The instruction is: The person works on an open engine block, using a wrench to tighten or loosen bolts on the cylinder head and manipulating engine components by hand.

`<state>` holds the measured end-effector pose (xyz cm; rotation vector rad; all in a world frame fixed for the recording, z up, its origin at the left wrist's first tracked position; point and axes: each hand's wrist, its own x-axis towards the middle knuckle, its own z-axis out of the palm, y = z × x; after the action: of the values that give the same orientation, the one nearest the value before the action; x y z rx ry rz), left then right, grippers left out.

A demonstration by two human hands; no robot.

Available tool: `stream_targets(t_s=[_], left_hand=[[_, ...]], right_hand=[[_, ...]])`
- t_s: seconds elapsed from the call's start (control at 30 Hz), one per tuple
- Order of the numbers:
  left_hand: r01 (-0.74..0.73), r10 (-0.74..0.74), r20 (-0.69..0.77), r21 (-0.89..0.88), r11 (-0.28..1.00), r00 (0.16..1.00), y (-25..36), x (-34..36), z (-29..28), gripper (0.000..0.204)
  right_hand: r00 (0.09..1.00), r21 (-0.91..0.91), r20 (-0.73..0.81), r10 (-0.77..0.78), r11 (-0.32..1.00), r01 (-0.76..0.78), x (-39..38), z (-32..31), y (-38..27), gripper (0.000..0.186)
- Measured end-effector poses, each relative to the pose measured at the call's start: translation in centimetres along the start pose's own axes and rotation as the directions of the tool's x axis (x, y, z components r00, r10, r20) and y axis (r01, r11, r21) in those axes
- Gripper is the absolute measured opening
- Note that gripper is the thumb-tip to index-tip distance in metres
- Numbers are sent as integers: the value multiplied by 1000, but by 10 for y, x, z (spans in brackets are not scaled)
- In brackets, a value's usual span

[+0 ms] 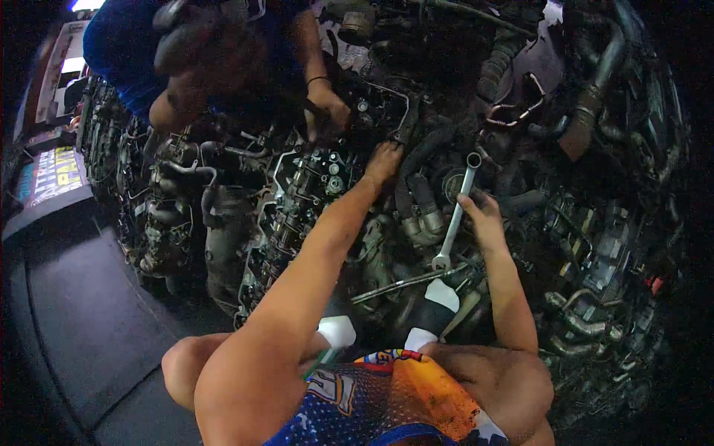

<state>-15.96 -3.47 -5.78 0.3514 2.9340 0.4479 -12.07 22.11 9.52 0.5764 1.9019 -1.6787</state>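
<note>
My right hand [485, 218] is closed around the middle of a long silver combination wrench [451, 239]. The wrench's ring end points away from me and its other end is near my shoes. Ahead of me, my left arm stretches to the far edge of an opened engine, where my left hand [384, 163] has its fingers curled down among dark parts. What those fingers grip is too dark to make out. Beside it on the left lies the exposed engine top [297, 201], with rows of metal valve parts. A dark hose [424, 197] runs just right of my left hand.
Across from me, another person in blue bends over the engine, with a hand [327, 104] close to my left one. Engines and pipes [210, 178] crowd the left. Loose metal parts [587, 320] pile up at right. A thin metal bar [401, 284] lies before my shoes.
</note>
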Motion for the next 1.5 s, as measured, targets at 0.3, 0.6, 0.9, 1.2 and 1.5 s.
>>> stream_targets(t_s=[0.3,0.6,0.9,1.2,1.5], left_hand=[[133,-46,357,-223,966,933,1,28,14,30],[130,-146,226,85,988,963,-9,10,35,46],[664,-793,281,-721,198,541,37,-17,30,39],[430,-562,759,-650,-627,329,44,9,26,42],[675,-595,422,-676,296,684,35,0,30,45]], right_hand=[[983,-249,-54,177,951,-185,-14,-8,-17,87],[998,-200,58,-30,979,41,22,-11,10,39],[997,-80,53,56,995,-52,-11,-8,-23,47],[994,9,112,14,1000,-15,-3,-9,-12,38],[994,43,108,-19,999,14,0,-8,-5,39]])
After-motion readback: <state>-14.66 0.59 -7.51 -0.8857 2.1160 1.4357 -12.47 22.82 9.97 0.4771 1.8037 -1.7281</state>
